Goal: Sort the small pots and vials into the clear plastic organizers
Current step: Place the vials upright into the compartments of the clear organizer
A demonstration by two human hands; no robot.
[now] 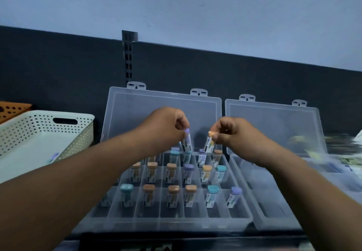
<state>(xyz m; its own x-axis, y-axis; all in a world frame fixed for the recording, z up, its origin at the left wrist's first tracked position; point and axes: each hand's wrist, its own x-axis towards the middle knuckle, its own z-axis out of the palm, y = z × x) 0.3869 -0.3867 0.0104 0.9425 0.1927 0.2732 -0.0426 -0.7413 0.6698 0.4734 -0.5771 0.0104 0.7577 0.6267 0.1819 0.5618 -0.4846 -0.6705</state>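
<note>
- L hand (166, 127) grip pinches purple-capped clear vial (187, 143); R hand (235, 133) grip pinches orange-capped clear vial (208, 145).
- Risk: back row of clear plastic organizer (176, 224) is crowded, so either could topple standing vials (202, 159).

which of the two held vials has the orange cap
The orange-capped vial is the one pinched by the right hand; the left hand holds the purple-capped vial.

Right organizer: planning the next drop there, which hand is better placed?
Probably right: the right hand, pinching an orange-capped vial, hangs beside that organizer's lid; the left hand, holding a purple-capped vial, is farther.
</note>
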